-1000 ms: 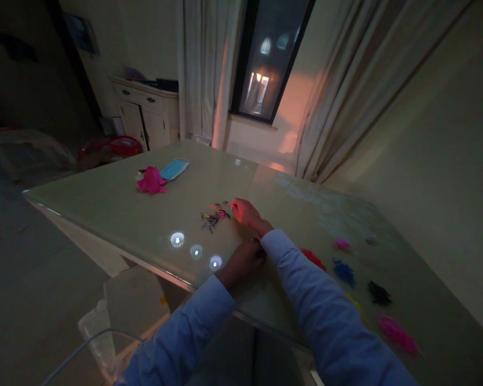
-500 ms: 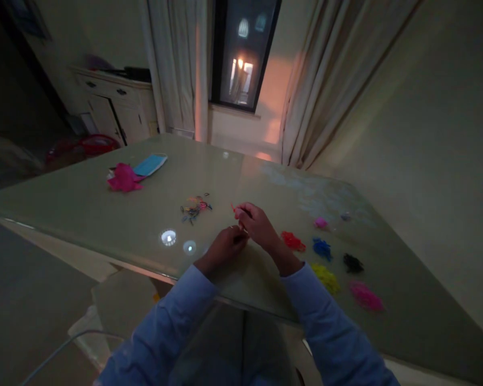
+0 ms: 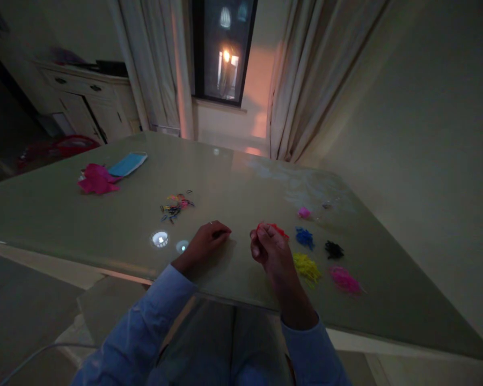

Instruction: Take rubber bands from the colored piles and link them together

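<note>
My left hand [image 3: 209, 240] rests near the table's front edge, fingers curled together; anything in them is too small to make out. My right hand [image 3: 270, 249] is closed in a pinch over the left end of the red pile [image 3: 280, 231], and a bit of red shows at its fingertips. To its right lie a blue pile [image 3: 305, 237], a yellow pile [image 3: 307, 269], a black pile [image 3: 334, 250] and a bright pink pile [image 3: 345, 280]. Left of my hands is a loose scatter of small multicoloured loops [image 3: 176, 207].
On the table [image 3: 221, 177], a blue face mask [image 3: 127, 164] and a crumpled pink piece [image 3: 99, 179] lie at the far left. A small pink lump [image 3: 304, 213] sits behind the blue pile. The wall is close on the right.
My hands, together before, have moved apart. The right hand has shifted right to the red pile; the left has moved left. The view has turned slightly to the right.
</note>
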`<state>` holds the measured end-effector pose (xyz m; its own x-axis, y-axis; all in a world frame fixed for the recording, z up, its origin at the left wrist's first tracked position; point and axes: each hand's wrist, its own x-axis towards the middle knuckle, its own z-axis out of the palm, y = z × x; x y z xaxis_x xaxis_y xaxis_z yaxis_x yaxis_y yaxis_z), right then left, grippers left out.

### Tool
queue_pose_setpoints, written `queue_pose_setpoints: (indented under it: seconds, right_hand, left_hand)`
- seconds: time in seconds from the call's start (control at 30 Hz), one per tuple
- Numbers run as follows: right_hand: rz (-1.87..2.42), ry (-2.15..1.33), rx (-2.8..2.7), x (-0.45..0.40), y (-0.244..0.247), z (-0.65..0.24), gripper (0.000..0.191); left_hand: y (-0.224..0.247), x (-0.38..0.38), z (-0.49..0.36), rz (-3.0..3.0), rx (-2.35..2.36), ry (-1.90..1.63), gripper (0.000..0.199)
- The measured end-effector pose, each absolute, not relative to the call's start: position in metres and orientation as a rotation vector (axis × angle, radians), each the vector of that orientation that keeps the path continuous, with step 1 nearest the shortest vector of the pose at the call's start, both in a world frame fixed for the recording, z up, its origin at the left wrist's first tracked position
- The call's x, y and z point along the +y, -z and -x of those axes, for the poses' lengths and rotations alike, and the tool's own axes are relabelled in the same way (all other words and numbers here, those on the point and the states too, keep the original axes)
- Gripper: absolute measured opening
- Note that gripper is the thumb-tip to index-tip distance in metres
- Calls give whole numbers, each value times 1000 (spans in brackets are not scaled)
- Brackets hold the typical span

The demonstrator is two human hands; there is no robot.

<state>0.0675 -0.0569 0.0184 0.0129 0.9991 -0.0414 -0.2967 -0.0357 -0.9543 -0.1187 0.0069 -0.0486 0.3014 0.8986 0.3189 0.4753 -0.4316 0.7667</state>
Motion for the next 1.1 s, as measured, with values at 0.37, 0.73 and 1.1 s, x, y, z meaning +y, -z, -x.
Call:
queue_pose_setpoints:
  seconds: [0.37, 0.73, 1.1]
  right_hand:
    - [1090, -1155, -777, -83, -10, -116, 33]
    - [1793, -325, -1571, -45, -14, -168, 18]
    - [2186, -176, -1941, -6, -5, -174, 22]
  left_hand:
    - [48, 7, 121, -2046, 1253, -990, 27]
    - [46, 7, 122, -2027, 1250, -1003, 28]
    - [48, 8, 123, -2009, 1247, -1008, 27]
